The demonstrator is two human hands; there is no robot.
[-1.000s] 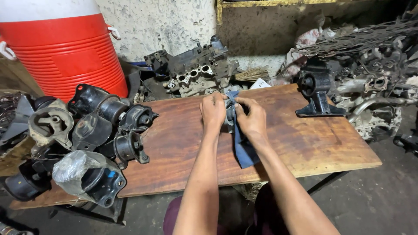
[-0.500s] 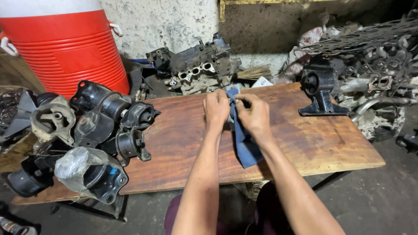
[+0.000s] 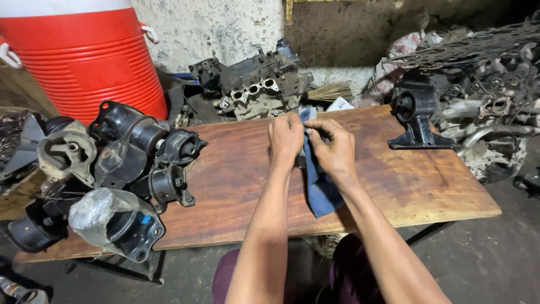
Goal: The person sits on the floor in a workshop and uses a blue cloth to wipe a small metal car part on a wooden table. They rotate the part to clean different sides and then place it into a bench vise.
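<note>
Far to the left of the hands, a red insulated water cooler [image 3: 84, 56] is seen standing against the pale wall. Below it, a heap of black engine mounts [image 3: 129, 152] is piled on the left end of the wooden worktop [image 3: 225, 186], well apart from the hands; one mount wrapped in clear plastic [image 3: 115, 222] lies at the near left corner. Behind the worktop, just beyond the hands, a grimy cylinder head [image 3: 253, 84] is leaned against the wall.

The left hand [image 3: 286, 138] is closed around a small dark part [image 3: 301, 161], of which only a sliver is seen between the two hands; its exact kind cannot be told. A blue rag [image 3: 320, 188] is wrapped over that part, its top corner showing above the fingers and its tail hanging down along the inside of the right wrist onto the worktop. The right hand [image 3: 334, 147] is set just beside the left, nearly touching it, with its fingertips pinched on the rag's upper edge. Both hands are thus clamped together on the rag-covered part, which is held at the middle of the worktop, near its far edge.

To the right of the hands, well apart, a single black engine mount [image 3: 416, 115] is stood upright on its base near the far right corner. Beyond it, a heap of greasy engine parts [image 3: 489, 101] is stacked off the worktop's right end.
</note>
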